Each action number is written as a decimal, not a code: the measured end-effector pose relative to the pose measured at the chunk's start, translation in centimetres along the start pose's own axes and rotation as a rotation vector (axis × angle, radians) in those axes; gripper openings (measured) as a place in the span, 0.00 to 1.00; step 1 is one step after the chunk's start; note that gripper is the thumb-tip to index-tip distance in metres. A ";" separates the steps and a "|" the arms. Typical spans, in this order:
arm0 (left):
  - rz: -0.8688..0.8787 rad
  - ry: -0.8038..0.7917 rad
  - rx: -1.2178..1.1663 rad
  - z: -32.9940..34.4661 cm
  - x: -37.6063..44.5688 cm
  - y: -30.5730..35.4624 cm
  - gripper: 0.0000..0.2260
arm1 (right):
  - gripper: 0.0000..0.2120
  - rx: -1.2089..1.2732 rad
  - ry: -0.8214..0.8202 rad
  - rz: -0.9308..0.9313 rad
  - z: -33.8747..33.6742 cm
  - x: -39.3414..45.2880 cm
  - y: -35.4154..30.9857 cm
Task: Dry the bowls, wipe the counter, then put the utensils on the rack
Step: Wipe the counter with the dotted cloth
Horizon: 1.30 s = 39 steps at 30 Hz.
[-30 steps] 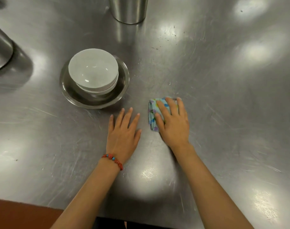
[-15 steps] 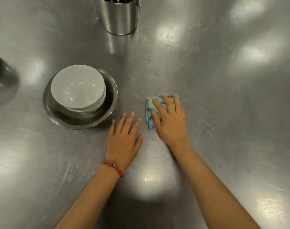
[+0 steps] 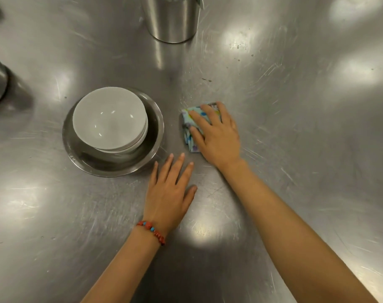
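A folded patterned cloth point(image 3: 189, 125) lies on the steel bench point(image 3: 295, 149), pressed flat under the spread fingers of the right hand point(image 3: 219, 134). The left hand point(image 3: 169, 191) rests open, palm down, just nearer. To the left, stacked white bowls point(image 3: 109, 119) sit in a steel dish point(image 3: 157, 136). A steel canister point(image 3: 171, 18) stands beyond.

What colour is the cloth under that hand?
Light blue with a colourful floral-looking print, seen in the head view: the cloth under the right hand.
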<state>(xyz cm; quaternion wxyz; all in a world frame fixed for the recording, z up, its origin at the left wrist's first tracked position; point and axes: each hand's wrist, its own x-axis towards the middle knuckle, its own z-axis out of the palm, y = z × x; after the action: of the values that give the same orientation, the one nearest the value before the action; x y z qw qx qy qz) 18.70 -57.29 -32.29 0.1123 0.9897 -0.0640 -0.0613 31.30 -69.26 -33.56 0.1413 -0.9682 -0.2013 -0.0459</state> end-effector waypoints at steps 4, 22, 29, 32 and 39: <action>-0.005 0.030 -0.008 -0.1 0.8 0.1 0.23 | 0.20 -0.025 -0.058 0.141 0.3 7.3 0.9; -0.060 0.134 -0.042 -0.1 5.7 1.7 0.20 | 0.20 -0.036 -0.030 0.046 1.5 13.1 3.7; -0.036 0.105 -0.038 0.7 6.9 1.9 0.22 | 0.21 -0.040 -0.033 -0.060 -0.5 13.0 10.3; -0.035 0.106 -0.043 0.6 7.0 1.9 0.23 | 0.21 -0.043 0.016 0.152 -1.3 13.5 13.7; -0.041 0.127 -0.043 0.6 7.0 2.0 0.22 | 0.20 -0.038 0.022 0.037 -0.7 9.5 10.3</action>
<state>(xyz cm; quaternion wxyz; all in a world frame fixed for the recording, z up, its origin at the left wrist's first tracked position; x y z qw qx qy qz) 25.27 -60.36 -33.18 0.1361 0.9901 -0.0350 -0.0023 44.11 -74.89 -34.16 0.1259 -0.9737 -0.1810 -0.0579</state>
